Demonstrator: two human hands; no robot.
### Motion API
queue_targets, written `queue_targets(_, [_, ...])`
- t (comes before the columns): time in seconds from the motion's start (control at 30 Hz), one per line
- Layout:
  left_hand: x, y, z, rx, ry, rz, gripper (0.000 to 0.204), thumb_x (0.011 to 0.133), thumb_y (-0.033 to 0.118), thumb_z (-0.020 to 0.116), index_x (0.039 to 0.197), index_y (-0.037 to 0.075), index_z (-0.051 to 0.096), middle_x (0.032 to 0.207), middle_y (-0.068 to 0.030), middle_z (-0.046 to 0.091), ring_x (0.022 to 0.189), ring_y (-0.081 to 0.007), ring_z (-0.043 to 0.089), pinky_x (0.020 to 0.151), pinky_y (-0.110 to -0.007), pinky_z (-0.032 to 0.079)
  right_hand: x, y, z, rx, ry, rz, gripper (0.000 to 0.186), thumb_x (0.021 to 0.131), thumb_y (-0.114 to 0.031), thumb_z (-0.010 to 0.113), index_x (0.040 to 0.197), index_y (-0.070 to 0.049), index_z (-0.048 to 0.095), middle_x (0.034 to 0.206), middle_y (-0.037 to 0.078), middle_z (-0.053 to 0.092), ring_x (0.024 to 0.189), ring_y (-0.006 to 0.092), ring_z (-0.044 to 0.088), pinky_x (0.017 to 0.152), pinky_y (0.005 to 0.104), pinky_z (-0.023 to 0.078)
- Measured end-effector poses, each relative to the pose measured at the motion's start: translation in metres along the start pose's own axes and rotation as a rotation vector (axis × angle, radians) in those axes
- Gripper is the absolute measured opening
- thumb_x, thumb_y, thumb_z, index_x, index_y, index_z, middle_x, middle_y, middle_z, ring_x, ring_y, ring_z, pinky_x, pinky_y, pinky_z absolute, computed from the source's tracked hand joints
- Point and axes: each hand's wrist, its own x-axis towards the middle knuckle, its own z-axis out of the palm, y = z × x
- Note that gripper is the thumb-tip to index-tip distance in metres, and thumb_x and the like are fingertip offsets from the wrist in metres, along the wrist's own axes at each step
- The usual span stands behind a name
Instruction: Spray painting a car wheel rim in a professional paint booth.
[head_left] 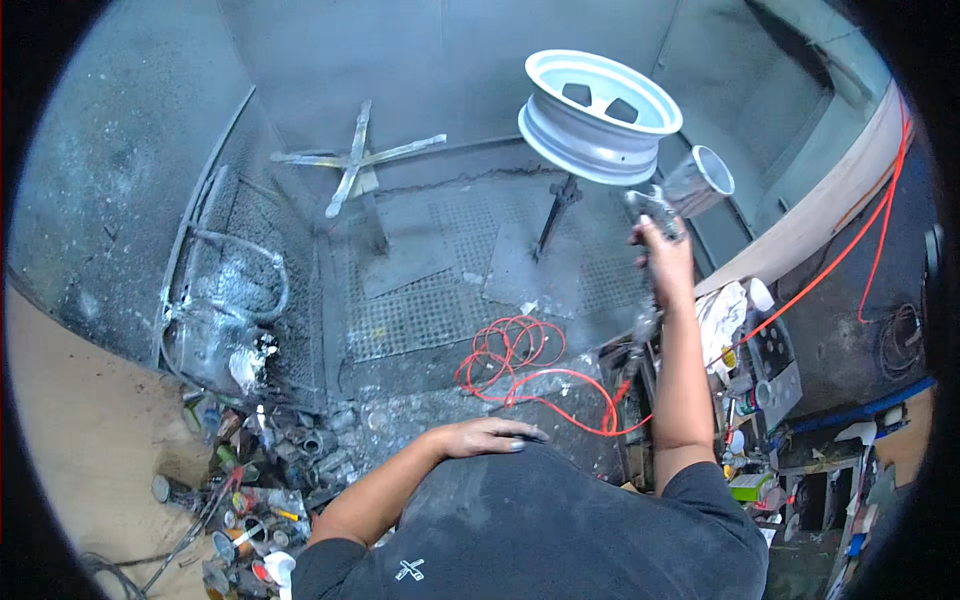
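Note:
My right hand (pixel 667 262) is closed around the grip of a spray gun (pixel 655 210), its arm stretched forward. A cup (pixel 702 180) with a pale rim sits at the gun's upper right. Just beyond the gun, a white-grey wheel rim (pixel 585 143) rests tilted on a dark stand (pixel 560 215). The gun's nozzle is too unclear to make out. My left hand (pixel 487 437) lies flat against the front of my dark shirt, fingers stretched out and smudged grey, holding nothing.
A red hose (pixel 600 427) loops over the floor below the gun. A cross-shaped stand (pixel 357 160) stands left of the wheel rim. Cans and clutter (pixel 265 500) crowd the lower left; a shelf with tools and containers (pixel 765 400) is at right. Grey booth walls (pixel 440 80) enclose the far side.

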Motion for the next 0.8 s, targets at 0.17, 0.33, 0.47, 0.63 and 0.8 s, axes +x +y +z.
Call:
queue_targets(0.17, [-0.056, -0.012, -0.004, -0.189, 0.160, 0.054, 0.069, 0.094, 0.048, 0.049, 0.144, 0.001, 0.039, 0.151, -0.0112, 0.037, 0.142, -0.0248, 0.028, 0.117, -0.040, 0.016, 0.101, -0.012, -0.082, -0.288, 0.240, -0.008, 0.025, 0.089, -0.023, 0.065, 0.109, -0.008, 0.062, 0.086, 0.002, 0.066, 0.072, 0.0129, 0.064, 0.055, 0.0283, 0.049])
queue_targets(0.33, [-0.068, -0.070, -0.014, -0.357, 0.414, -0.104, 0.062, 0.098, 0.047, 0.043, 0.145, 0.007, 0.039, 0.149, -0.0103, 0.040, 0.138, -0.0241, 0.034, 0.115, -0.039, 0.021, 0.182, -0.035, -0.094, -0.268, 0.293, -0.018, 0.032, 0.086, -0.036, 0.069, 0.100, -0.006, 0.071, 0.094, 0.004, 0.069, 0.084, 0.0151, 0.063, 0.073, 0.0309, 0.049])
queue_targets(0.47, [-0.072, -0.076, 0.011, -0.172, 0.694, -0.198, 0.061, 0.101, 0.046, 0.038, 0.144, 0.004, 0.039, 0.151, -0.0141, 0.035, 0.140, -0.0271, 0.031, 0.116, -0.037, 0.020, 0.226, -0.015, -0.064, -0.109, 0.077, -0.022, 0.055, 0.086, -0.041, 0.069, 0.116, 0.005, 0.064, 0.114, 0.012, 0.065, 0.106, 0.0231, 0.059, 0.094, 0.0373, 0.042])
queue_targets(0.63, [-0.033, -0.074, 0.032, -0.549, 0.805, -0.113, 0.064, 0.099, 0.051, 0.041, 0.140, 0.002, 0.045, 0.144, -0.0118, 0.046, 0.131, -0.0206, 0.040, 0.111, -0.034, 0.028, 0.246, 0.091, 0.060, -0.063, -0.363, 0.004, 0.042, 0.089, -0.034, 0.066, 0.109, 0.003, 0.066, 0.107, 0.013, 0.066, 0.098, 0.0227, 0.060, 0.086, 0.0365, 0.045])
queue_targets(0.8, [-0.006, -0.107, 0.110, -0.598, 1.263, -0.144, 0.067, 0.100, 0.053, 0.035, 0.140, 0.000, 0.043, 0.143, -0.0141, 0.046, 0.131, -0.0216, 0.040, 0.111, -0.034, 0.028, 0.137, 0.186, 0.195, -0.144, -0.831, 0.181, 0.029, 0.088, -0.024, 0.065, 0.110, -0.005, 0.066, 0.103, 0.007, 0.067, 0.097, 0.0222, 0.061, 0.080, 0.0380, 0.045])
